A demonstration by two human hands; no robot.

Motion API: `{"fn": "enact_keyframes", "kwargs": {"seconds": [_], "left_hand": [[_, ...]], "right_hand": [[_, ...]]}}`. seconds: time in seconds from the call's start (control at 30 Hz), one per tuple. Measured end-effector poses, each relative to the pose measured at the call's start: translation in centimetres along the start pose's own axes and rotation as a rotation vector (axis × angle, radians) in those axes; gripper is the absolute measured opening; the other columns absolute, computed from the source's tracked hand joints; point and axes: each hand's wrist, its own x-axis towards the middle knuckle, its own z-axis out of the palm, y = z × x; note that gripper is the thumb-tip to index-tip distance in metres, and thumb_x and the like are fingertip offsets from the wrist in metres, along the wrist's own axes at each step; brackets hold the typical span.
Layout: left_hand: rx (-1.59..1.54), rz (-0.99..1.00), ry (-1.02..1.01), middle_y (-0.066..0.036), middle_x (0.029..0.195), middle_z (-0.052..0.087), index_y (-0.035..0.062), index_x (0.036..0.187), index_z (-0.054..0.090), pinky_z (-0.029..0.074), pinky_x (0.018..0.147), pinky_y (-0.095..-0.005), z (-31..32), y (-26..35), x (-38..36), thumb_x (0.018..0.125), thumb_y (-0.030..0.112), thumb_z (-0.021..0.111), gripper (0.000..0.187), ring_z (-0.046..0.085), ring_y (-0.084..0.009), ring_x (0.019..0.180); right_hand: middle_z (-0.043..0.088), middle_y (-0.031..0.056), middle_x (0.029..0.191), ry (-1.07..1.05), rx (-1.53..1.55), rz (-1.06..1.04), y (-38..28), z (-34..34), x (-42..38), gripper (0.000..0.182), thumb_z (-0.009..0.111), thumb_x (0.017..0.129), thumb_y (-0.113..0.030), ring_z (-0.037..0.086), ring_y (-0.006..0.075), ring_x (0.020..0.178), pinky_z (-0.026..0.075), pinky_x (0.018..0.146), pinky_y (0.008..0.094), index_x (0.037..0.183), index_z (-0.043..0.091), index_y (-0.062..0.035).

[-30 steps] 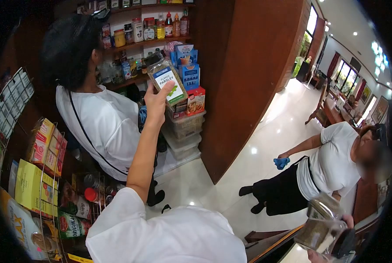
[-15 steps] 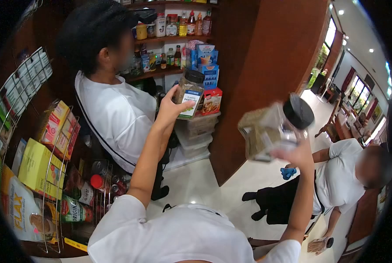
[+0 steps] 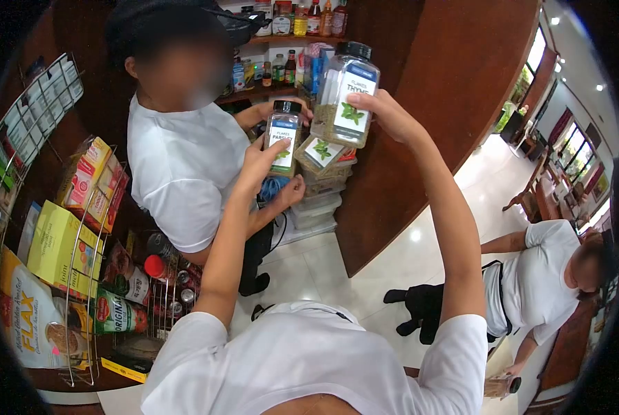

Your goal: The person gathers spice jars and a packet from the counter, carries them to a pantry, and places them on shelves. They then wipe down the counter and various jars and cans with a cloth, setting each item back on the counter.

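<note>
My left hand point(image 3: 257, 164) is closed around a clear jar of parsley flakes point(image 3: 282, 135) with a black lid, held upright. Higher and to the right, my right hand point(image 3: 391, 116) grips a larger clear jar of thyme flakes point(image 3: 351, 93), slightly tilted, its label facing me. Behind and below the thyme, another jar with a leaf label point(image 3: 322, 153) shows partly; what supports it is hidden. Close to the parsley jar is a co-worker's hand point(image 3: 292, 192), with a blue cloth point(image 3: 273, 188) beside it.
A co-worker point(image 3: 185, 152) stands at my left, facing the pantry shelves point(image 3: 281, 43). Stacked plastic bins point(image 3: 316, 211) sit below. A wire rack point(image 3: 81, 277) with packets and cans lines the left. The wooden door point(image 3: 420, 124) stands on the right, and another person point(image 3: 531, 277) beyond it.
My right hand has swung left and up with the thyme jar, bringing it beside the parsley jar. The left co-worker has turned toward me, and their hands now show near the jars.
</note>
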Motion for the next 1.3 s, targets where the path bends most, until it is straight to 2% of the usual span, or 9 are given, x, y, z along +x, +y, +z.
{"fn": "enact_keyframes", "kwargs": {"seconds": [0.43,0.67,0.73,0.93,1.0,1.07,1.13,1.17,1.3], "left_hand": [[0.15,0.208,0.094,-0.011,0.111,0.06,-0.0041,0.128,0.045,0.045,0.083,-0.025,-0.1,-2.2,-0.1,0.082,0.023,0.068,0.059,0.057,-0.012,0.094],[0.158,0.34,0.117,-0.022,0.125,0.05,-0.0062,0.129,0.042,0.038,0.094,-0.0288,0.9,-2.9,1.4,0.084,0.025,0.062,0.058,0.05,-0.0223,0.113],[0.336,0.338,0.232,-0.021,0.132,0.044,-0.0066,0.127,0.044,0.034,0.099,-0.0318,0.6,-3.6,1.9,0.086,0.03,0.059,0.057,0.044,-0.0259,0.12],[0.065,0.035,0.187,-0.015,0.134,0.042,0.0026,0.138,0.031,0.038,0.094,-0.0409,1.1,-2.5,0.2,0.09,0.05,0.046,0.069,0.045,-0.0249,0.119],[0.0,0.08,0.031,-0.015,0.135,0.04,0.0055,0.139,0.031,0.038,0.094,-0.0423,1.4,-1.6,-0.5,0.089,0.05,0.047,0.068,0.045,-0.0262,0.118],[-0.065,0.118,0.006,-0.014,0.13,0.044,0.0022,0.138,0.03,0.039,0.092,-0.0372,2.2,-0.3,-1.1,0.09,0.042,0.051,0.066,0.046,-0.022,0.114],[-0.128,0.16,-0.021,-0.013,0.126,0.047,-0.0011,0.137,0.029,0.041,0.09,-0.0321,2.5,-0.4,-1.1,0.09,0.034,0.055,0.064,0.047,-0.0178,0.111],[-0.132,0.206,-0.052,-0.012,0.123,0.049,-0.0012,0.135,0.032,0.041,0.09,-0.0303,2.4,-0.8,-0.7,0.089,0.028,0.057,0.06,0.048,-0.0165,0.109],[-0.158,0.234,-0.013,-0.007,0.112,0.055,-0.0017,0.124,0.044,0.043,0.086,-0.0262,2.2,-1.3,0.0,0.087,0.017,0.061,0.045,0.052,-0.0137,0.101]], "right_hand": [[0.062,0.0145,0.102,-0.184,0.115,0.066,2.6,1.8,3.0,0.065,0.061,0.075,-0.049,0.055,0.0197,0.097,0.037,0.091,0.0294,0.106,0.061,0.0074],[0.062,0.0178,0.104,-0.092,0.033,0.056,2.2,2.0,2.8,0.071,0.063,0.073,-0.054,0.056,0.0232,0.098,0.039,0.09,0.0313,0.109,0.06,0.0068],[0.062,0.012,0.102,-0.076,-0.013,0.062,1.9,2.3,2.7,0.059,0.062,0.077,-0.046,0.056,0.0164,0.096,0.041,0.088,0.0288,0.107,0.059,0.0045],[0.061,0.0133,0.103,0.001,0.045,0.04,3.7,3.6,4.3,0.06,0.067,0.074,-0.044,0.057,0.0189,0.095,0.043,0.086,0.0298,0.108,0.058,0.0047],[0.063,0.021,0.102,0.101,-0.186,0.006,3.8,4.4,4.9,0.075,0.067,0.064,-0.06,0.061,0.0299,0.095,0.045,0.085,0.035,0.107,0.063,0.0023],[0.055,0.0242,0.117,0.07,-0.228,0.049,4.1,5.1,5.0,0.078,0.066,0.063,-0.063,0.051,0.0357,0.11,0.039,0.094,0.0403,0.106,0.063,0.0018],[0.04,0.0253,0.132,0.264,-0.631,0.033,4.7,6.6,4.9,0.074,0.066,0.068,-0.056,0.033,0.0369,0.125,0.027,0.103,0.0439,0.108,0.059,0.0057],[0.024,0.0273,0.14,0.239,-0.605,-0.002,5.0,7.0,4.8,0.08,0.065,0.066,-0.061,0.015,0.0437,0.13,0.017,0.107,0.0492,0.108,0.06,0.0068],[0.021,0.026,0.142,0.241,-0.679,-0.028,5.2,7.7,4.7,0.097,0.064,0.06,-0.069,0.01,0.0441,0.133,0.014,0.107,0.0527,0.118,0.051,0.0075]]}}
